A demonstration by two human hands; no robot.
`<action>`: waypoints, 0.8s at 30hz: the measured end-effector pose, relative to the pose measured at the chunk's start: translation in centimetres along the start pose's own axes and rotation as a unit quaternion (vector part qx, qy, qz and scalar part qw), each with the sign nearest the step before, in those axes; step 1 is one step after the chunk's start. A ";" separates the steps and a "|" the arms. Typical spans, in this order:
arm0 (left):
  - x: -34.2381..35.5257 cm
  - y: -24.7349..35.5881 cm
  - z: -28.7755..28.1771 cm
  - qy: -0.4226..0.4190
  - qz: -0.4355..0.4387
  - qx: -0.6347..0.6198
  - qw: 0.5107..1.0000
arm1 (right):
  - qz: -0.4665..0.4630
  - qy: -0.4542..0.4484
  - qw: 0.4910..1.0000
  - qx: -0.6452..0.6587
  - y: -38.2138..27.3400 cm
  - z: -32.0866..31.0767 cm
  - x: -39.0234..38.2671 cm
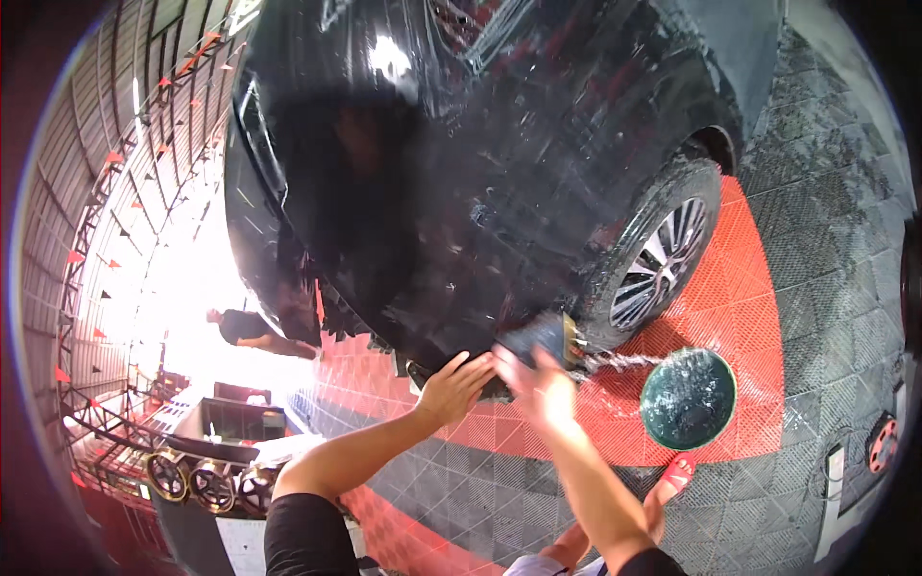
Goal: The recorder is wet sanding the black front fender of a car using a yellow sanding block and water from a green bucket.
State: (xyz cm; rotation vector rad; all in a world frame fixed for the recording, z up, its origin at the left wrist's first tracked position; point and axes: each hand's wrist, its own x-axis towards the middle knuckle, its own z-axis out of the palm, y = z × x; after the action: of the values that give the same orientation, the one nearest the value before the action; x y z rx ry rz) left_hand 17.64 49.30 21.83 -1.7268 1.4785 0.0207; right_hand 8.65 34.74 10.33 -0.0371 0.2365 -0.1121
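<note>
A wet black car (461, 192), streaked with suds, fills the upper middle. My left hand (457, 388) lies against its lower body edge, fingers stretched out and holding nothing. Just right of it, my right hand (544, 382) is smeared by motion and grips a dark blue wash pad (534, 336) with a yellowish edge, low on the panel in front of the wheel (658, 264). Whether the pad is a sponge or a cloth is too blurred to tell. Water streaks from beside it toward a green bucket (684, 445) of sudsy water on the right.
Red and grey grated tiles (749, 317) make up the floor. My foot in a red sandal (678, 472) is close to the bucket. A person in dark clothes (245, 328) is by the car's far left side. Several display wheels (211, 485) stand lower left, and a red reel (882, 442) sits far right.
</note>
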 end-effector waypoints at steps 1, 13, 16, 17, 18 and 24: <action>1.6 -0.6 -0.6 -0.060 0.036 -0.028 0.997 | -0.232 -0.101 0.903 -0.347 -0.3 4.0 1.5; 15.0 -21.5 -27.3 0.397 -0.197 0.252 0.860 | -0.200 0.340 0.888 0.236 -6.5 -13.3 -8.1; 17.4 -18.5 -23.6 0.378 -0.145 0.183 0.896 | -0.238 0.400 0.843 0.269 -2.8 -17.2 -14.0; 17.0 -16.3 -21.7 0.353 -0.113 0.169 0.913 | -0.232 0.408 0.832 0.296 -2.0 -16.8 -15.5; 17.1 -13.5 -19.9 0.297 -0.089 0.148 0.939 | -0.228 0.428 0.809 0.331 -1.5 -17.4 -16.3; 9.2 -1.9 -2.1 0.137 0.113 0.086 0.980 | -0.247 0.328 0.862 0.296 1.2 -17.3 -15.1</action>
State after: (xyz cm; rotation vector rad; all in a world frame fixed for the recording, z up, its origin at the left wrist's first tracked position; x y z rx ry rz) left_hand 20.95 40.52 19.63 -1.4589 1.8163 -0.2271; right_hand -9.93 37.24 -3.06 0.5706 0.8685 -0.7141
